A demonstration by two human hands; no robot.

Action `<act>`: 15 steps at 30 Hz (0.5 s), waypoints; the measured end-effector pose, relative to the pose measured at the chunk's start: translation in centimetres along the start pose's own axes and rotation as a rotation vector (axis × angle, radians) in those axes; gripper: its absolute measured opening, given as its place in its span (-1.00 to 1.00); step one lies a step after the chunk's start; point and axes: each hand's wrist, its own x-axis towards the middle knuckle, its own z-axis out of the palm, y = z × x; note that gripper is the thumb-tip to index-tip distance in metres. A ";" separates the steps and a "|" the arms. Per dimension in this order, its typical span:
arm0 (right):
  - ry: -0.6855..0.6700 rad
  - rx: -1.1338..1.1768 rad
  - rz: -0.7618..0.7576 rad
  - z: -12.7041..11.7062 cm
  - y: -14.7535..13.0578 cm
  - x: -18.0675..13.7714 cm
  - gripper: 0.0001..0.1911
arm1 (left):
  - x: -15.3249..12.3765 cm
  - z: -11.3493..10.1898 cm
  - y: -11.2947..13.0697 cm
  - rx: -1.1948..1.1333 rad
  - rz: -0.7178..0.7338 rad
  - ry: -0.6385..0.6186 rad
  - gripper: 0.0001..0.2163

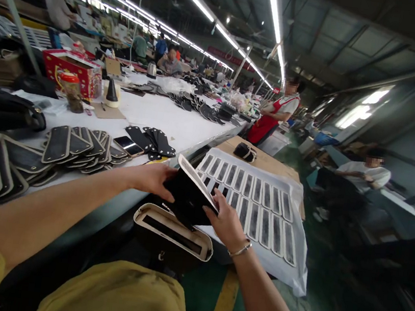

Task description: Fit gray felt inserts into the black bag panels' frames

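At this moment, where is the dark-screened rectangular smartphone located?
In the head view, the smartphone lies left of centre, between the overlapping cream-edged black panels and the plain-edged black panels on the long white worktable.

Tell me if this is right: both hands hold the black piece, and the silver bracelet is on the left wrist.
Wrong wrist: the head view shows the silver bracelet on the right one. The left hand and right hand do hold the black piece.
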 end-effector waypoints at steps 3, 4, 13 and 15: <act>0.031 0.047 0.021 0.3 0.7 -1.2 -0.44 | -1.3 0.7 -1.5 0.235 -0.036 -0.061 -0.76; 0.021 0.065 0.030 0.6 0.8 -1.5 -0.44 | -1.6 1.0 -1.9 0.273 -0.038 -0.062 -0.81; -0.011 0.025 0.031 3.9 1.0 -2.8 -0.42 | -2.0 2.7 -3.4 0.496 -0.102 -0.074 -0.84; 0.001 -0.006 0.010 4.0 1.0 -3.1 -0.41 | -2.0 2.9 -3.3 0.527 -0.102 -0.037 -0.85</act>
